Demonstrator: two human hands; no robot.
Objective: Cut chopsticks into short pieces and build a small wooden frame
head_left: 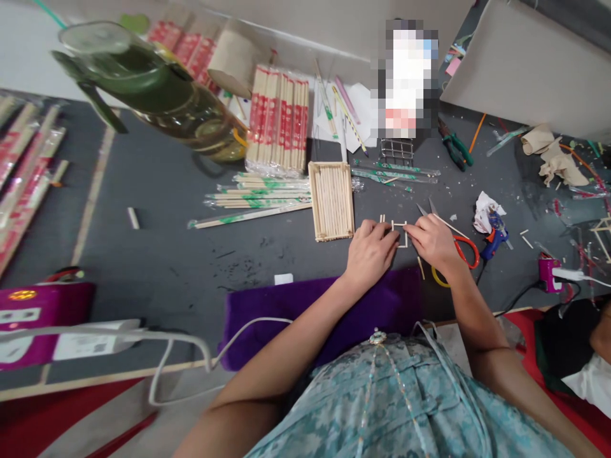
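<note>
there, stick frame [400, 233] between hands

The left hand [370, 252] and right hand [432, 240] cover part of the small stick frame [400, 233], so their grip on it is hard to see. The right hand hides the scissors' [456, 245] middle. A blurred patch [407, 79] sits at the counter's [167, 254] far edge. The chopstick packs [23, 172] are cut off at the left edge.
</note>
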